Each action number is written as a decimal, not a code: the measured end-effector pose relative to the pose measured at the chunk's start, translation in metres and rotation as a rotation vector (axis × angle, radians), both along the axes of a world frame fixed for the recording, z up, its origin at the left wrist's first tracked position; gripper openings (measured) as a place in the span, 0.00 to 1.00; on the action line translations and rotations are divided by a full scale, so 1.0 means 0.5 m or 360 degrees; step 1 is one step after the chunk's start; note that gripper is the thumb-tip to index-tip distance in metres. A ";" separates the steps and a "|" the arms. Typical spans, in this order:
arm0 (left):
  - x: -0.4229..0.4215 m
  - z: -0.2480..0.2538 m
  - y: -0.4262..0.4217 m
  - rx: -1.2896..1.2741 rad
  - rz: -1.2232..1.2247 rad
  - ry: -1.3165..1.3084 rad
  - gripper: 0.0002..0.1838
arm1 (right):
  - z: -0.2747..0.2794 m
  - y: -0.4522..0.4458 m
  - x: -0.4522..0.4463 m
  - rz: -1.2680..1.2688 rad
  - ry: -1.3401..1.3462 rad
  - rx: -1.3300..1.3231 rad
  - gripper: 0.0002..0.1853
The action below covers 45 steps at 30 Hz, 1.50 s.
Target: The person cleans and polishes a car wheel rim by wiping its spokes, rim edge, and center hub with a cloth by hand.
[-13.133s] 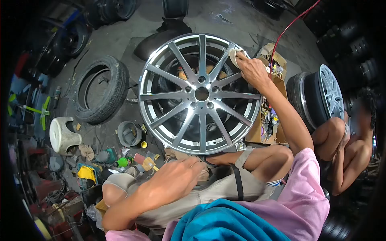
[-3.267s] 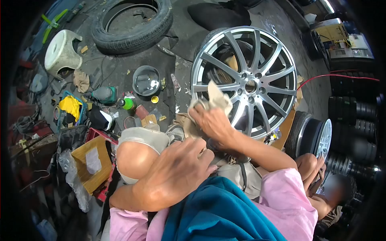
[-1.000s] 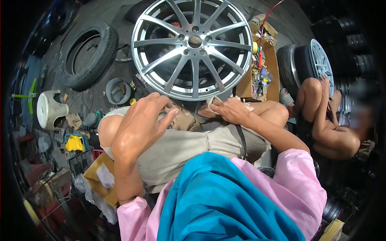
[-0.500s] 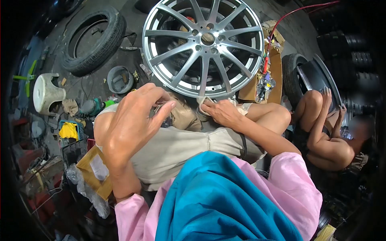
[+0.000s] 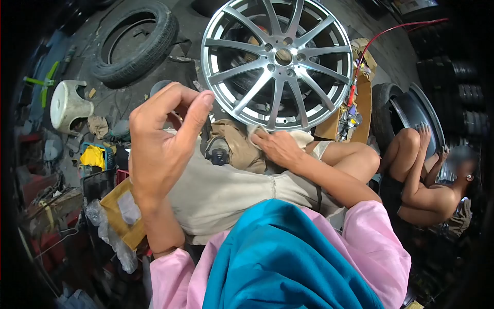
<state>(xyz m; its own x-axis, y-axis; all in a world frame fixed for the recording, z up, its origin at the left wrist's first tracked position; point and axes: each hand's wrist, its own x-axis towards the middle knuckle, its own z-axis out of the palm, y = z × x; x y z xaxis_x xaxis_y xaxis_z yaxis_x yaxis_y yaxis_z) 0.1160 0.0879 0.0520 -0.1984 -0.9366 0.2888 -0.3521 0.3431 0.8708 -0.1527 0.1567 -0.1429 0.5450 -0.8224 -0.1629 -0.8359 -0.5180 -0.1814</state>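
While your right hand (image 5: 280, 148) grips the cloth (image 5: 255, 132) at the lower edge of the wheel (image 5: 280, 71), upper centre, your left hand (image 5: 164, 131) has risen, fingers curled (pinching something? I can't tell), seemingly leaving wheel work to the right.

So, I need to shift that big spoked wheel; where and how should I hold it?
Probably by opposite sides of the outer rim, reaching in from the wearer's side: the wheel faces up toward them, and gaps between its spokes seem to leave finger room. The right hand holds a cloth, so put that down first.
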 end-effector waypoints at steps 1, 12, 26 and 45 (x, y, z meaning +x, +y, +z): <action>-0.001 -0.002 0.000 0.0000 -0.0030 -0.0001 0.08 | -0.007 -0.015 0.028 -0.0013 -0.0094 -0.0047 0.12; 0.016 -0.007 0.009 -0.0005 0.0025 0.0043 0.09 | 0.039 0.070 -0.143 -0.0031 0.0131 0.0053 0.10; 0.006 -0.006 0.004 0.0011 -0.0016 -0.0053 0.09 | 0.065 0.053 -0.112 -0.0054 -0.0028 0.0068 0.11; 0.004 -0.006 0.004 0.0132 -0.0051 -0.0085 0.09 | 0.020 0.035 -0.055 -0.0051 -0.0102 0.0094 0.12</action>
<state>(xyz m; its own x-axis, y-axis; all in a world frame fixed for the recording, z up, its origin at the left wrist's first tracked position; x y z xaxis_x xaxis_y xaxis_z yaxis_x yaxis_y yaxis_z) 0.1182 0.0901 0.0488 -0.2417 -0.9497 0.1990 -0.3886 0.2827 0.8770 -0.1802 0.1743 -0.1328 0.5295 -0.8295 -0.1775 -0.8375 -0.4781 -0.2646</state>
